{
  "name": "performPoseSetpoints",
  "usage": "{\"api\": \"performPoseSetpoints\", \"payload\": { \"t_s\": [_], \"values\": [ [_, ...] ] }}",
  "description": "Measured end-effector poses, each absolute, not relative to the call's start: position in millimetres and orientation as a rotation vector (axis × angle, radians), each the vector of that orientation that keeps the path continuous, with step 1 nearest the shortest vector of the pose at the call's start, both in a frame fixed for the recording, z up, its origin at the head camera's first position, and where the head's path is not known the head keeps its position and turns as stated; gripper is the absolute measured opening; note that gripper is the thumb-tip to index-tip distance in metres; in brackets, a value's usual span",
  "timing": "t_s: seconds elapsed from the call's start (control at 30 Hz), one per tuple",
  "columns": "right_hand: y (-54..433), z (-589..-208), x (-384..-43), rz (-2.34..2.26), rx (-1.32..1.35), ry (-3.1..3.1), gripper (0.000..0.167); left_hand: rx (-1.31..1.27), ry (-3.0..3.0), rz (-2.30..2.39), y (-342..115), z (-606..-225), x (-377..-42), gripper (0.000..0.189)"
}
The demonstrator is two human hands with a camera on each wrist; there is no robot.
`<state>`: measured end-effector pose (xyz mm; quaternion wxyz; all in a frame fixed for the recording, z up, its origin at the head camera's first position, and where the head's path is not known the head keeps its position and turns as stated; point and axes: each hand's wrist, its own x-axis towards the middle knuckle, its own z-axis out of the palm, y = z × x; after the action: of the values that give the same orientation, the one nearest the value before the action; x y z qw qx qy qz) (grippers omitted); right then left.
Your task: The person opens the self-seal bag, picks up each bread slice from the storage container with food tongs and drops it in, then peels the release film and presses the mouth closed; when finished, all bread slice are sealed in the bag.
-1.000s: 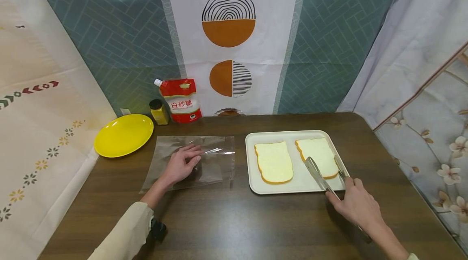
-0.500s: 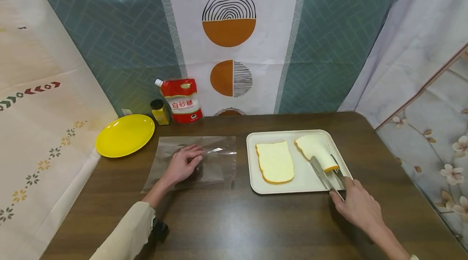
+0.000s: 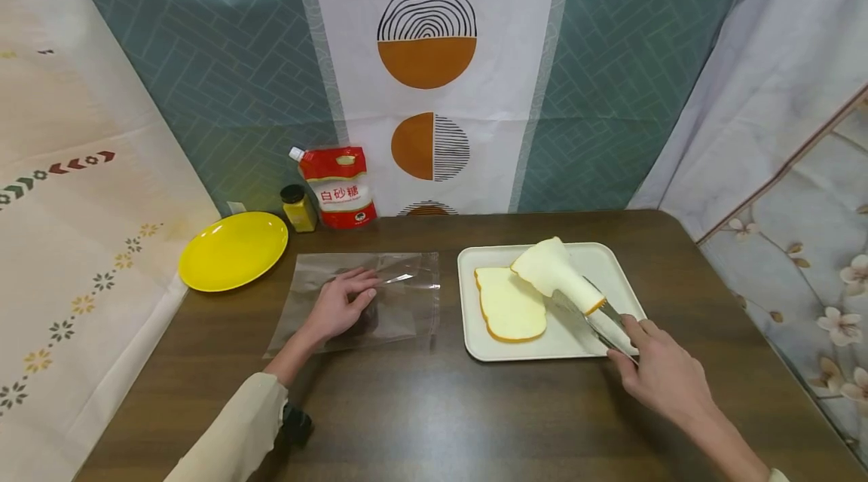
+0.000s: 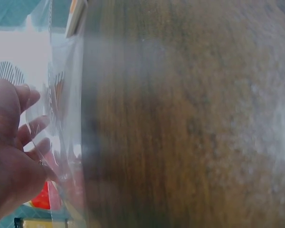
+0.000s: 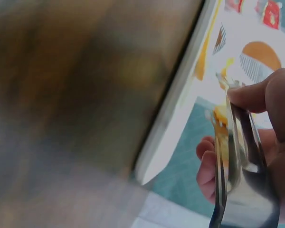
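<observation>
Bent bread slice (image 3: pixel 552 271): clear in head view only.

Dark wood table (image 3: pixel 447 414), teal-white patterned backdrop (image 3: pixel 420 102), floral cloth (image 3: pixel 803 271) at right

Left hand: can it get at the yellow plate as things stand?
Probably yes. The left hand rests on the clear bag, and the yellow plate lies to its left. Nothing upright stands between them; the yellow jar sits farther back.

Lower right, the right hand (image 3: pixel 667 373) grips tongs (image 3: pixel 612 313) holding a bread slice (image 3: pixel 552 271). Left of centre, the left hand (image 3: pixel 342 303) touches a bag (image 3: pixel 400 316).
</observation>
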<state>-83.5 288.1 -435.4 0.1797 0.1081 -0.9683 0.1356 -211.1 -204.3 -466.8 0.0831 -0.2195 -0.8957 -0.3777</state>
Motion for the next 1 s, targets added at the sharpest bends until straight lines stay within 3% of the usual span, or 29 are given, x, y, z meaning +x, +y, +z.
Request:
{"api": "performPoseSetpoints", "payload": {
  "t_s": [1.0],
  "values": [
    [181.7, -401.0, -144.6, 0.316, 0.968, -2.890, 0.031, -0.669, -2.647, -1.166, -201.2, -463.2, -207.7, 0.027]
  ]
}}
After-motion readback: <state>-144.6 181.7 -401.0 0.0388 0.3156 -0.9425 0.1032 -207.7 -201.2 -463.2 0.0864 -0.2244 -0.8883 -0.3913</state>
